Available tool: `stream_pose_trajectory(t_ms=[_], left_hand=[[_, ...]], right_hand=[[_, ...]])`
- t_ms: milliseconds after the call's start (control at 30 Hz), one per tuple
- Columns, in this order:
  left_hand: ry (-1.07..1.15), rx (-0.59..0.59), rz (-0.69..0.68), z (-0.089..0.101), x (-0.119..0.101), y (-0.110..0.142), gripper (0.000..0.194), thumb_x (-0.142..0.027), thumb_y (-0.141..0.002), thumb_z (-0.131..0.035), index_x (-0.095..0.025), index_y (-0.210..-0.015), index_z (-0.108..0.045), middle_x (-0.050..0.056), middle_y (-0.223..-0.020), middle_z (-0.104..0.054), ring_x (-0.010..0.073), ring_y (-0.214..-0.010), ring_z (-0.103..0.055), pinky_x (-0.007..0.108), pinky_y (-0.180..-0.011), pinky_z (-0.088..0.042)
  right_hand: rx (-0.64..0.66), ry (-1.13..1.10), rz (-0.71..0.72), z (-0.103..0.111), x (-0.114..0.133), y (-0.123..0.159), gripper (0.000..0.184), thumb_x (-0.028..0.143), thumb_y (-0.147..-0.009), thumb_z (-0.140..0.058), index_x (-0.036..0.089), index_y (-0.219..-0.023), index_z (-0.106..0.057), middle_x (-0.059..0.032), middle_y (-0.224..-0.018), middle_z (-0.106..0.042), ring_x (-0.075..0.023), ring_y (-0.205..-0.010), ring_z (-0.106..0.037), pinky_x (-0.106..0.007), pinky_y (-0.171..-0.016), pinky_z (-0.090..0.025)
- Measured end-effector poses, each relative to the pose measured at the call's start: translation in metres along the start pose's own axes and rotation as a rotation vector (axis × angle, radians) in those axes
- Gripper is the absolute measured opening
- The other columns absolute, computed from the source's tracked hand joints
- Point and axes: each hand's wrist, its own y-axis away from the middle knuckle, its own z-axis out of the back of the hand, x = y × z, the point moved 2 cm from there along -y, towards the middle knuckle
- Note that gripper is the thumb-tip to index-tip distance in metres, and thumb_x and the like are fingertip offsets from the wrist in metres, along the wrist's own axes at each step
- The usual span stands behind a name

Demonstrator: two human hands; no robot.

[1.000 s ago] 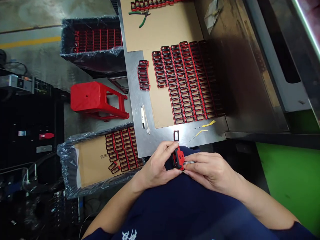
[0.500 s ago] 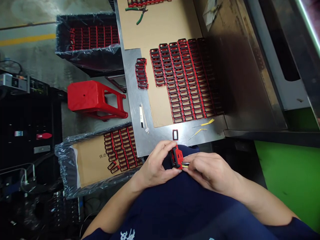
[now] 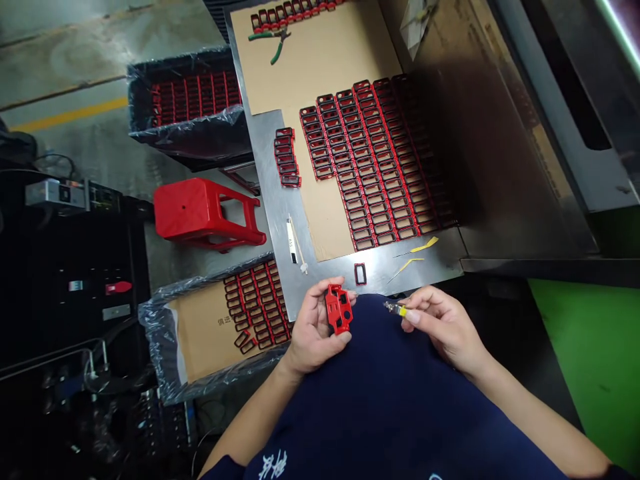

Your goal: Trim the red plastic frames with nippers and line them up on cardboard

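My left hand [image 3: 316, 325] grips a red plastic housing [image 3: 339, 309] by its ends, fingers behind it and thumb at its lower edge. Its red side with several dark openings faces up. Off to the right, my right hand [image 3: 440, 320] pinches a small metal-tipped tool with a yellow part [image 3: 396, 308]. That tip points left toward the housing, with a gap between them. Its handle is hidden in my fingers. Just beyond my hands, a single black-and-red frame [image 3: 360, 274] lies near the edge of the metal table [image 3: 330, 280].
Rows of red-and-black frames [image 3: 380, 180] cover the cardboard [image 3: 325, 227]. A short row [image 3: 287, 158], a white-labelled cutter [image 3: 291, 240], yellow-handled tools [image 3: 423, 245] and green-handled pliers [image 3: 277, 45] lie around. A red stool [image 3: 185, 210] and lined bins [image 3: 165, 393] stand left.
My right hand has drawn the tool away from the housing to the right. My left hand has turned the housing so its red side with openings shows. The camera view has shifted slightly.
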Motion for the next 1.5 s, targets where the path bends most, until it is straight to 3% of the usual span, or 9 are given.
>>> stream_pose_trajectory(t_ms=[167, 267, 367, 567, 1067, 1200, 1333, 1433, 1500], left_hand=[[-0.298, -0.173, 0.275, 0.03, 0.018, -0.071, 0.071, -0.046, -0.07, -0.08, -0.017, -0.128, -0.051, 0.015, -0.126, -0.065, 0.0254, -0.109, -0.069, 0.041, -0.095, -0.057], [-0.577, -0.323, 0.401, 0.068, 0.024, -0.156, 0.042, -0.036, -0.073, -0.075, -0.012, -0.106, -0.064, 0.013, -0.106, -0.072, 0.0281, -0.109, -0.067, 0.041, -0.097, -0.053], [-0.801, -0.513, 0.499, 0.103, 0.027, -0.229, 0.042, -0.033, -0.073, -0.077, -0.008, -0.104, -0.065, 0.022, -0.12, -0.066, 0.0376, -0.127, -0.055, 0.048, -0.106, -0.044], [-1.072, -0.664, 0.639, 0.122, 0.037, -0.283, 0.054, -0.039, -0.087, -0.073, -0.012, -0.131, -0.057, 0.017, -0.142, -0.054, 0.0337, -0.136, -0.048, 0.055, -0.111, -0.041], [-1.207, -0.662, 0.6, 0.138, 0.026, -0.32, 0.048, -0.044, -0.094, -0.065, -0.016, -0.132, -0.057, 0.013, -0.136, -0.058, 0.0291, -0.123, -0.058, 0.052, -0.103, -0.05], [-1.233, -0.618, 0.501, 0.128, 0.014, -0.311, 0.067, -0.048, -0.094, -0.06, -0.005, -0.142, -0.043, 0.027, -0.141, -0.05, 0.0396, -0.132, -0.05, 0.058, -0.105, -0.046], [-1.264, -0.284, 0.264, 0.084, 0.029, -0.246, 0.064, -0.043, -0.098, -0.048, -0.003, -0.146, -0.034, 0.029, -0.149, -0.04, 0.0377, -0.145, -0.036, 0.054, -0.118, -0.034], [-1.179, 0.194, 0.12, 0.035, 0.055, -0.171, 0.054, -0.035, -0.083, -0.071, -0.019, -0.131, -0.054, 0.012, -0.141, -0.054, 0.0263, -0.136, -0.049, 0.037, -0.117, -0.04], [-1.121, 0.394, 0.079, 0.008, 0.071, -0.131, 0.062, -0.033, -0.071, -0.082, -0.022, -0.127, -0.057, 0.01, -0.139, -0.055, 0.0281, -0.132, -0.053, 0.038, -0.112, -0.046]], right_hand=[[0.298, 0.343, 0.062, 0.003, 0.003, 0.009, 0.018, 0.034, -0.094, -0.071, 0.019, -0.088, -0.079, -0.0064, -0.09, -0.072, -0.0142, -0.071, -0.067, -0.021, -0.063, -0.055], [0.243, 0.449, 0.117, 0.004, 0.002, 0.012, 0.015, 0.03, -0.094, -0.069, 0.021, -0.09, -0.08, -0.0052, -0.091, -0.073, -0.0137, -0.07, -0.066, -0.022, -0.063, -0.054], [0.177, 0.48, 0.152, 0.001, -0.001, 0.017, 0.017, 0.031, -0.094, -0.067, 0.021, -0.087, -0.079, -0.0049, -0.089, -0.073, -0.015, -0.072, -0.066, -0.023, -0.064, -0.054], [0.067, 0.47, 0.15, -0.002, -0.009, 0.027, 0.021, 0.034, -0.096, -0.065, 0.02, -0.086, -0.077, -0.0045, -0.086, -0.072, -0.0152, -0.07, -0.066, -0.024, -0.063, -0.053], [0.045, 0.37, 0.018, -0.004, -0.017, 0.03, 0.025, 0.039, -0.095, -0.065, 0.021, -0.084, -0.076, -0.0019, -0.087, -0.071, -0.0134, -0.073, -0.062, -0.023, -0.068, -0.047], [0.096, 0.383, 0.007, 0.002, -0.014, 0.032, 0.02, 0.036, -0.093, -0.066, 0.022, -0.087, -0.078, -0.0022, -0.092, -0.071, -0.0139, -0.078, -0.064, -0.023, -0.072, -0.049], [0.194, 0.535, -0.022, 0.027, 0.001, 0.035, 0.017, 0.031, -0.092, -0.065, 0.022, -0.084, -0.077, -0.002, -0.092, -0.071, -0.0145, -0.081, -0.067, -0.024, -0.074, -0.051], [0.186, 0.645, -0.031, 0.046, 0.011, 0.033, 0.017, 0.031, -0.092, -0.065, 0.023, -0.084, -0.078, -0.0016, -0.089, -0.071, -0.0153, -0.081, -0.067, -0.024, -0.074, -0.051], [0.12, 0.65, -0.024, 0.05, 0.014, 0.028, 0.016, 0.033, -0.092, -0.066, 0.024, -0.088, -0.079, -0.0017, -0.092, -0.071, -0.0152, -0.079, -0.066, -0.024, -0.072, -0.052]])
